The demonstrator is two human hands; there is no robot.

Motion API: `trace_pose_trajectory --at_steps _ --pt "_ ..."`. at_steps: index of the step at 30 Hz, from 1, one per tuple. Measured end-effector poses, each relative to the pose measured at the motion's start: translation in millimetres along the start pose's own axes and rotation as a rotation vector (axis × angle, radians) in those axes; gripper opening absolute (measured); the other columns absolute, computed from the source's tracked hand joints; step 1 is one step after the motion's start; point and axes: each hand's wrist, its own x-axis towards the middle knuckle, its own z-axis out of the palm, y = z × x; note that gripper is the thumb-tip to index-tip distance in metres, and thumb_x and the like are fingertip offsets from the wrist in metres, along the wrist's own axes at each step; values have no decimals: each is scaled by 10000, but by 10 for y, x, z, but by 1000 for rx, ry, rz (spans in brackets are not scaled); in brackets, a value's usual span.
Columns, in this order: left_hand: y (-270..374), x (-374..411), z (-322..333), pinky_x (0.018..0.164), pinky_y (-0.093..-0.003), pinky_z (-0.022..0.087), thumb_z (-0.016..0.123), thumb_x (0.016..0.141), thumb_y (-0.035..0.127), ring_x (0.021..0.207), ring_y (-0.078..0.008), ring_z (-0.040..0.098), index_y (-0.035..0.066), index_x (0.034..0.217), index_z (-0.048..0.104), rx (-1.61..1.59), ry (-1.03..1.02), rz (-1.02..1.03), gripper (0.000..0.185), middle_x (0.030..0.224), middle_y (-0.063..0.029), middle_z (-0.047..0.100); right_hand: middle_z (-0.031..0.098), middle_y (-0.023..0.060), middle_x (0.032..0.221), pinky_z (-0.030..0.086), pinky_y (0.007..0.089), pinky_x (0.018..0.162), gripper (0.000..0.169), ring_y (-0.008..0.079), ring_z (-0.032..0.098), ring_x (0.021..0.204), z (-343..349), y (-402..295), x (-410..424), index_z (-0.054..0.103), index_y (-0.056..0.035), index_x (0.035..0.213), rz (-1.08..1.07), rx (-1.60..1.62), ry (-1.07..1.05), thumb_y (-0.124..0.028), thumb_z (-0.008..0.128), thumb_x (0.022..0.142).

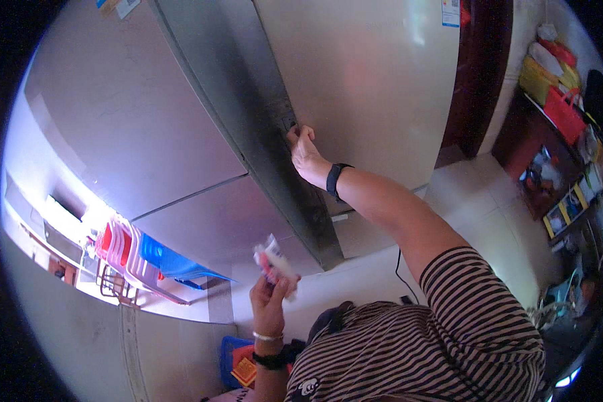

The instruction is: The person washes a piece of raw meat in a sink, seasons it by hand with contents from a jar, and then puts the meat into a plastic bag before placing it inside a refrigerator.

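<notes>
My left hand [269, 301] is closed around a small clear plastic packet [274, 261] with red and white contents. The packet is blurred and sticks up past my fingers. My right hand [303, 151], a black band at its wrist, is higher up. Its curled fingers are at the edge of a tall pale refrigerator door [377, 90], where it meets a dark grey strip [241, 75]. Their tips are partly hidden there. To the left of the strip are a large pale upper panel [130, 110] and a lower panel [231, 216], parted by a seam.
Stacked pink plastic chairs [130, 251] and a blue plastic piece [176, 261] stand at left. A blue basket [227, 362] is low by my left arm. At right, bags [563, 110] top a dark red cabinet [512, 145]. A black cord [399, 266] hangs near my torso.
</notes>
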Motion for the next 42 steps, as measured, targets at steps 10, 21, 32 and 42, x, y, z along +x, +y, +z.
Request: trace_pose_trajectory --at_steps 10,21,32,42 --pt "-112 920 -499 843 -283 525 633 995 114 948 -141 663 -44 1243 612 -78 -187 42 294 1077 -118 726 634 207 1101 301 442 489 280 368 511 1072 -127 -84 86 746 -35 1057 45 67 -86 -126 615 826" --pt "-143 2018 -79 716 -258 512 666 966 91 815 -81 614 -41 1088 651 -13 -442 169 181 893 -45 689 638 105 914 479 402 667 141 294 561 1044 -634 176 -2058 704 -95 896 -81 588 231 -198 647 818" --pt "586 2395 1616 739 -246 496 687 951 57 825 -97 609 -39 1118 681 -374 -776 321 193 949 -38 689 560 147 1331 537 332 747 898 238 607 1091 -1179 351 -3643 358 -28 1514 1411 1043 357 -246 855 799" --pt "1344 2360 2108 841 -372 499 649 761 -109 938 -313 616 1 1210 667 49 -656 1199 462 1063 -160 626 641 133 1199 524 300 729 646 204 629 1036 -454 646 -4451 412 -2 1478 1529 886 384 -115 718 921"
